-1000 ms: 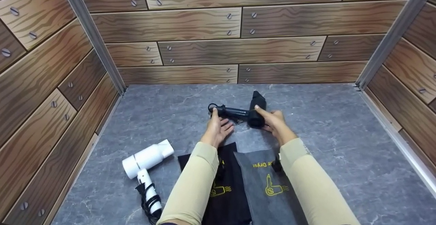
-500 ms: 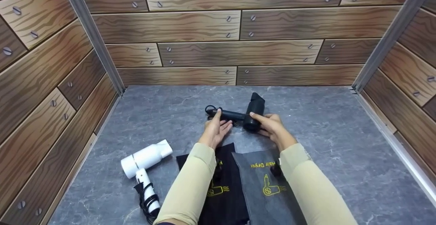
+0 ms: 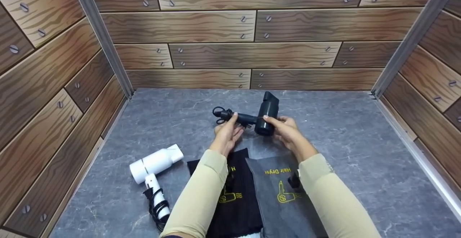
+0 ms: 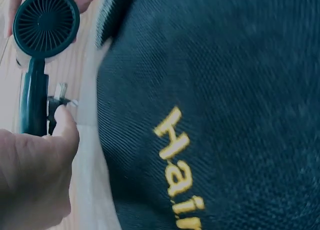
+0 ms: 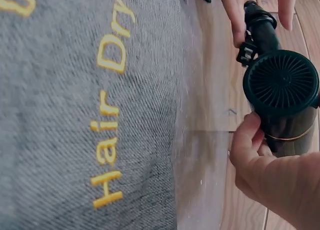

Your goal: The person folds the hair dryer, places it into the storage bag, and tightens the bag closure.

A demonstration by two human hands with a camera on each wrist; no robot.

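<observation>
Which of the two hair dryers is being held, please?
The black hair dryer, held by the left hand and right hand; the white hair dryer lies on the grey surface.

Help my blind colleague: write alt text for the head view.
A person's left hand and right hand hold a glossy black, cylindrical-bodied hair dryer. Nearer lie a black fabric bag and a grey fabric bag; to the left, a white, cylindrical-bodied hair dryer.
</observation>
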